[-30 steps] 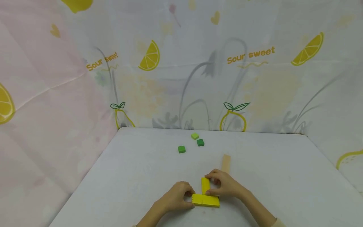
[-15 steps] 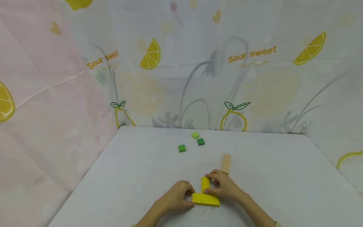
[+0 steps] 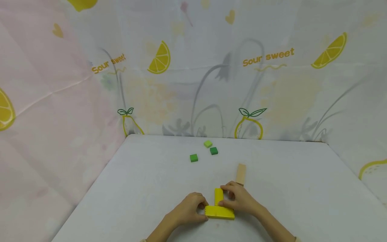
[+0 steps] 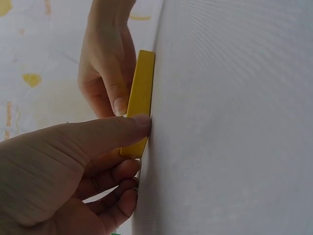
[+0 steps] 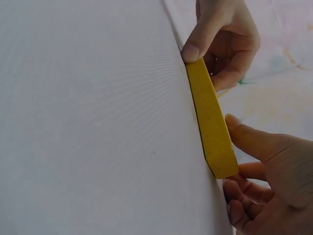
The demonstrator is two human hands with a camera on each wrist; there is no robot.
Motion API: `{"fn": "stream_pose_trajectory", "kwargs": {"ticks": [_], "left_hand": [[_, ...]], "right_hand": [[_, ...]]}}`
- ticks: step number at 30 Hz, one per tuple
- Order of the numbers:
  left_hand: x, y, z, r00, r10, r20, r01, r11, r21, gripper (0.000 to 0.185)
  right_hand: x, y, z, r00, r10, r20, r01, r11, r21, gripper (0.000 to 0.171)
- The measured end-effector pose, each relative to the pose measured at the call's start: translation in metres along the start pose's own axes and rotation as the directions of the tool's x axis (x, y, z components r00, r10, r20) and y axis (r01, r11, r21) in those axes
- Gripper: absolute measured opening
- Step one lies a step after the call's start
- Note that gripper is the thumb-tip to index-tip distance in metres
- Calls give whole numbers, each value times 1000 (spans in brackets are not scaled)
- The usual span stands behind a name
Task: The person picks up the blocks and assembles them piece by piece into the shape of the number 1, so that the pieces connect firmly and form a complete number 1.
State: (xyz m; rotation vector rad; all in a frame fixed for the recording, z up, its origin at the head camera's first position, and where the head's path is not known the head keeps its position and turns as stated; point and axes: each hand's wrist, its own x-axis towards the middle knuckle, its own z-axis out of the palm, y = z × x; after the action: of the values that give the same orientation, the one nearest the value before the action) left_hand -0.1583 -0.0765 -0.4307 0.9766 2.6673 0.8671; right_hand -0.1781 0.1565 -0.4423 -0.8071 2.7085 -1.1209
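Backdrop: lemon-print cloth hung behind and beside a white table.
Yellow blocks: a flat yellow block lay crosswise at the near middle of the table; a second yellow block ran away from it, meeting it in a T.
Left hand: the left hand curled its fingers and pinched the flat block's left end, thumb on the near edge.
Right hand: the right hand gripped the second block with thumb and fingers, resting by the flat block's right end.
Beyond: a pale wooden strip lay just behind the right hand; three green cubes sat well apart near the far edge.
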Motion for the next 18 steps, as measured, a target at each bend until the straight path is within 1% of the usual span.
{"fn": "stream_pose_trajectory", "kwargs": {"ticks": [4,9,16,18], "left_hand": [[0,-1,1,1000,4,2,-4,1000,0,25],[0,-3,1,1000,10,-2,-10,1000,-9,25],[2,-3,1,1000,6,-5,-6,1000,-21,25],[2,-2,0,1000,5,-3,-5,1000,-25,24]], "right_hand": [[0,-1,1,1000,-7,-11,7,1000,17,55],[-2,1,-1,1000,-11,10,11,999,34,55],[0,6,-10,996,-77,41,74,993,87,50],[0,6,-11,996,-80,47,75,993,93,49]]}}
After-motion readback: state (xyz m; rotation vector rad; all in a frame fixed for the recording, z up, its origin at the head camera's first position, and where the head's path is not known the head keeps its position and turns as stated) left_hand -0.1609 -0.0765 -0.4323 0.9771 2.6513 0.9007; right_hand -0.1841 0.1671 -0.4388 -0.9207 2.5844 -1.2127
